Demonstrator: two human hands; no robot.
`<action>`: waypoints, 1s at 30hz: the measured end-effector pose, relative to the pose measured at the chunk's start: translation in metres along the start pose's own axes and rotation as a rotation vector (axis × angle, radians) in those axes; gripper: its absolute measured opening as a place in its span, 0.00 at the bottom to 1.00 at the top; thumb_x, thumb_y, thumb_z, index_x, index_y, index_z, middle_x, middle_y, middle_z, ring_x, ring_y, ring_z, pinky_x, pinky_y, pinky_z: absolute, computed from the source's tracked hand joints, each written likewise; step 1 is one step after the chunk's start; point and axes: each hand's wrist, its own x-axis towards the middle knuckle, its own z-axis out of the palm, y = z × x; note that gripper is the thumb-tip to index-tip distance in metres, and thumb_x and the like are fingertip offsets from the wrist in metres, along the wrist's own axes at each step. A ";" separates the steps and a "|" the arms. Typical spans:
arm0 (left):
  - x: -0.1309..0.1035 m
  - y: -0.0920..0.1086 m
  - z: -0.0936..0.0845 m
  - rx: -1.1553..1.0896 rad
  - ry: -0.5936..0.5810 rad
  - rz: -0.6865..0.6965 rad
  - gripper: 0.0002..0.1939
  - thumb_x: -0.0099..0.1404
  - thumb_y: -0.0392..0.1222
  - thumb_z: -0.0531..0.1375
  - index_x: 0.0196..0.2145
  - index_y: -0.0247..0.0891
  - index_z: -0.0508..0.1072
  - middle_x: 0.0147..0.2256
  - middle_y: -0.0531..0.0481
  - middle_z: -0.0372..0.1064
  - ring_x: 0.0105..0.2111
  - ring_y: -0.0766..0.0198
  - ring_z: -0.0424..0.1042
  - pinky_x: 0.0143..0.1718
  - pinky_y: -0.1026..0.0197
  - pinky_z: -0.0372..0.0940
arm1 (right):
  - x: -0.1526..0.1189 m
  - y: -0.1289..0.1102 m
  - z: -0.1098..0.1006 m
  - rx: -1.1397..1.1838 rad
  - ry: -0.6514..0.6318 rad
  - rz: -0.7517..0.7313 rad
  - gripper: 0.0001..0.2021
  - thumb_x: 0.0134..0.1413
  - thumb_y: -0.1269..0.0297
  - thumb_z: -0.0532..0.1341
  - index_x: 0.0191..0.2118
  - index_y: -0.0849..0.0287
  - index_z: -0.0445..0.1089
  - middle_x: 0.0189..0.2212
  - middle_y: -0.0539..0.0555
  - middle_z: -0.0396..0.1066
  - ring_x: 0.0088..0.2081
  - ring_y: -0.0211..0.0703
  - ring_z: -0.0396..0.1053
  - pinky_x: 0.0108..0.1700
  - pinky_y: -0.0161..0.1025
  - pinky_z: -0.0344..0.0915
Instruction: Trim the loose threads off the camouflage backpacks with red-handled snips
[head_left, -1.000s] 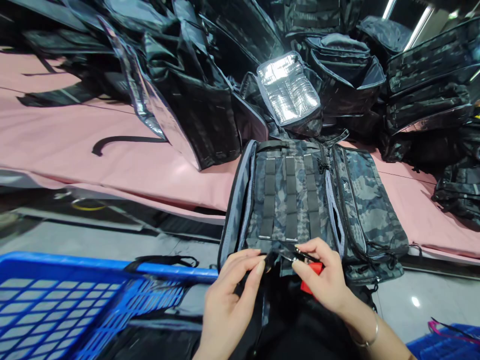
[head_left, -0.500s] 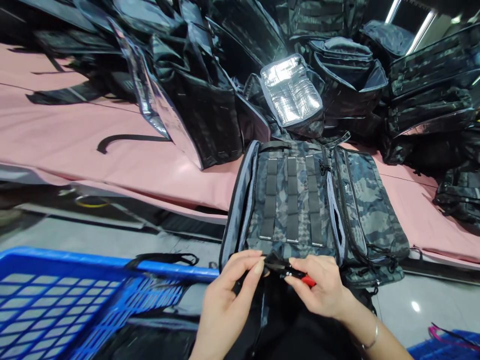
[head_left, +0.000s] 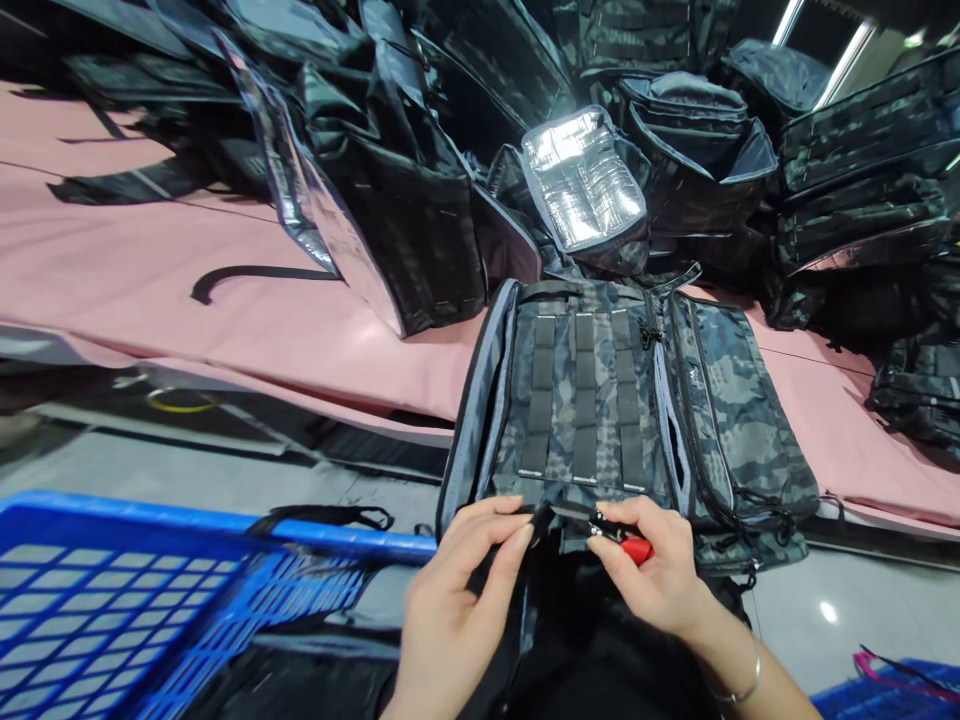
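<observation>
bottom centre: left hand (head_left: 457, 600) pinches the near edge of the camo bag (head_left: 600, 400), fingers together on the fabric. right hand (head_left: 656, 570) just beside it, fingers clamped on red-handled snips (head_left: 622, 535), blades pointing left at the same edge. bag lies open, half on the pink table (head_left: 150, 280), centre frame. blue basket (head_left: 150, 600) lower left. pile of dark bags (head_left: 420, 150) across the top, one showing silver lining (head_left: 581, 180).

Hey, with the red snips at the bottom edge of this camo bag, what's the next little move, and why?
Probably close the red-handled snips on whatever the left hand pinches taut at the camo bag's lower edge. The right hand has the blade tips pointing right at that pinch.
</observation>
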 end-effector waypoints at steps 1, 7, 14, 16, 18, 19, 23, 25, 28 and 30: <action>0.000 0.000 0.000 0.036 0.010 0.067 0.06 0.60 0.41 0.57 0.31 0.40 0.73 0.35 0.48 0.72 0.40 0.60 0.70 0.44 0.56 0.66 | -0.001 0.000 -0.001 -0.008 -0.012 0.017 0.07 0.54 0.66 0.60 0.40 0.59 0.67 0.31 0.54 0.75 0.30 0.39 0.74 0.32 0.32 0.70; 0.005 0.000 0.001 0.219 0.048 0.403 0.07 0.58 0.33 0.58 0.34 0.42 0.72 0.30 0.51 0.73 0.42 0.57 0.70 0.44 0.53 0.63 | -0.003 0.000 -0.009 -0.129 -0.105 -0.028 0.09 0.55 0.64 0.59 0.42 0.60 0.67 0.33 0.56 0.76 0.31 0.41 0.75 0.32 0.34 0.70; 0.007 0.006 0.001 0.355 0.091 0.499 0.06 0.58 0.32 0.58 0.33 0.41 0.71 0.29 0.51 0.73 0.40 0.56 0.71 0.43 0.52 0.59 | -0.002 -0.002 -0.015 -0.176 -0.161 -0.033 0.09 0.56 0.63 0.59 0.42 0.60 0.67 0.32 0.56 0.76 0.29 0.40 0.74 0.31 0.34 0.69; 0.007 0.006 0.002 0.381 0.093 0.516 0.06 0.59 0.32 0.58 0.33 0.40 0.70 0.28 0.51 0.73 0.39 0.56 0.71 0.42 0.52 0.59 | -0.002 -0.002 -0.016 -0.178 -0.172 -0.028 0.09 0.56 0.63 0.59 0.42 0.60 0.67 0.32 0.56 0.76 0.30 0.40 0.74 0.31 0.34 0.69; 0.008 0.005 0.002 0.401 0.094 0.537 0.06 0.59 0.32 0.58 0.33 0.40 0.70 0.28 0.51 0.73 0.39 0.56 0.71 0.42 0.52 0.58 | -0.003 -0.002 -0.017 -0.175 -0.181 -0.028 0.09 0.56 0.63 0.59 0.41 0.60 0.67 0.33 0.56 0.76 0.30 0.40 0.74 0.31 0.33 0.69; 0.008 0.005 0.002 0.410 0.095 0.549 0.06 0.59 0.32 0.58 0.33 0.40 0.71 0.28 0.50 0.73 0.39 0.56 0.71 0.42 0.51 0.58 | -0.003 -0.002 -0.017 -0.171 -0.186 -0.027 0.09 0.56 0.63 0.58 0.41 0.60 0.68 0.33 0.56 0.76 0.30 0.40 0.74 0.32 0.33 0.69; 0.007 0.004 0.001 0.436 0.114 0.588 0.06 0.59 0.31 0.58 0.33 0.42 0.71 0.28 0.52 0.74 0.38 0.57 0.71 0.42 0.52 0.57 | -0.001 -0.002 -0.017 -0.149 -0.194 -0.005 0.09 0.56 0.62 0.58 0.41 0.60 0.68 0.32 0.56 0.75 0.31 0.40 0.74 0.33 0.33 0.69; 0.007 0.003 0.002 0.428 0.109 0.598 0.06 0.59 0.32 0.58 0.32 0.42 0.71 0.28 0.53 0.74 0.38 0.57 0.72 0.41 0.52 0.57 | 0.001 -0.001 -0.016 -0.124 -0.192 0.013 0.09 0.56 0.62 0.58 0.41 0.59 0.68 0.31 0.55 0.75 0.30 0.39 0.73 0.33 0.33 0.69; 0.006 0.002 0.003 0.393 0.081 0.591 0.06 0.59 0.31 0.58 0.32 0.42 0.70 0.28 0.53 0.74 0.37 0.57 0.72 0.40 0.52 0.58 | 0.002 0.000 -0.012 -0.077 -0.201 0.037 0.09 0.55 0.62 0.58 0.41 0.59 0.67 0.31 0.54 0.74 0.29 0.38 0.72 0.33 0.33 0.68; 0.005 0.001 0.004 0.367 0.079 0.550 0.07 0.59 0.31 0.58 0.32 0.42 0.70 0.28 0.52 0.73 0.38 0.57 0.72 0.40 0.52 0.59 | 0.003 0.001 -0.010 -0.045 -0.207 0.079 0.10 0.55 0.62 0.59 0.41 0.59 0.67 0.31 0.54 0.73 0.29 0.38 0.71 0.33 0.33 0.67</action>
